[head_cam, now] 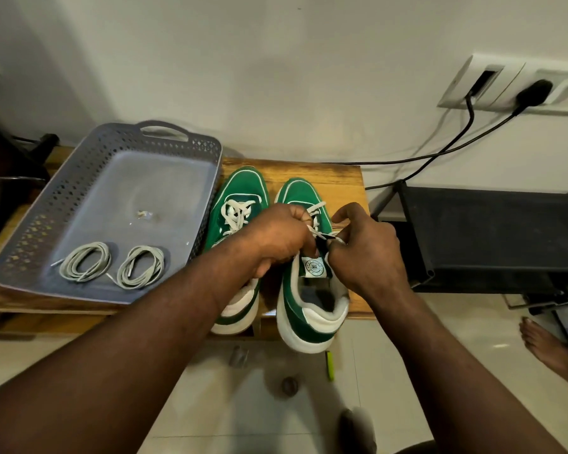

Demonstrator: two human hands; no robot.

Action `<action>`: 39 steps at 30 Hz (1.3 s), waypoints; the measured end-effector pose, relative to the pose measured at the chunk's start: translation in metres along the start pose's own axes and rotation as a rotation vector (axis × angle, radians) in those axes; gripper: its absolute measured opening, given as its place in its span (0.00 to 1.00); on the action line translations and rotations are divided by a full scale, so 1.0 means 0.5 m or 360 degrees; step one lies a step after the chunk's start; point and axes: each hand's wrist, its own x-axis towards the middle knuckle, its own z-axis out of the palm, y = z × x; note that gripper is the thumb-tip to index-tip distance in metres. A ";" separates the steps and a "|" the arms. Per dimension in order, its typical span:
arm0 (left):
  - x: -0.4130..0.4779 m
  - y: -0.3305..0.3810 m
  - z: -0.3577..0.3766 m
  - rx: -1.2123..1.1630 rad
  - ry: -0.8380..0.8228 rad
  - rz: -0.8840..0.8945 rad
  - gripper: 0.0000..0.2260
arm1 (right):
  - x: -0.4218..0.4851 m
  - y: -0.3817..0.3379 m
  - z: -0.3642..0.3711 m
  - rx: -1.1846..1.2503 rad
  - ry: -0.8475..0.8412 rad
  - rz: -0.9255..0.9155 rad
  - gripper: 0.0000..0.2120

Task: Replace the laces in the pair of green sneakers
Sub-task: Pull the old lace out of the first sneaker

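Left hand (276, 239), right hand (366, 253), forearms (177, 306) bare.

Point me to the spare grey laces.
Head view, left side: two coiled grey laces lie at the near end of the grey basket, beside the left sneaker.

Bare brown wooden tabletop (328, 173) lies open beyond the green canvas sneakers (243, 188); grey perforated plastic basket (210, 191) crowds left, black rectangular box (489, 231) right

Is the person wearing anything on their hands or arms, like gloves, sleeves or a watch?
No. The left hand and right hand are bare, with no gloves, and no ring shows on the visible fingers. The left arm and right arm are uncovered too: no sleeves, watch or bracelet in view.
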 end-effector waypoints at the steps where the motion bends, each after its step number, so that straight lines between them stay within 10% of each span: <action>1: -0.001 0.000 -0.003 -0.0046 -0.0008 0.0000 0.16 | 0.001 0.001 -0.003 0.0005 0.0003 0.0009 0.21; 7: 0.003 0.003 -0.010 0.0873 0.0300 0.0364 0.13 | -0.002 -0.005 -0.002 -0.0001 -0.0016 -0.0073 0.21; 23: -0.007 0.018 -0.033 0.0234 -0.0092 0.0383 0.14 | -0.001 0.000 0.010 -0.0043 -0.0030 -0.0008 0.22; 29: 0.006 -0.002 -0.039 0.0863 -0.0005 0.0442 0.14 | 0.002 -0.003 0.019 -0.0051 -0.0029 -0.0035 0.20; 34: -0.003 0.019 -0.043 0.0199 -0.0059 0.0672 0.14 | 0.000 -0.004 0.019 -0.0057 0.0014 -0.0058 0.19; 39: 0.007 -0.004 -0.046 0.0935 -0.0015 0.0583 0.12 | 0.001 -0.007 0.028 -0.0046 0.0028 -0.0052 0.20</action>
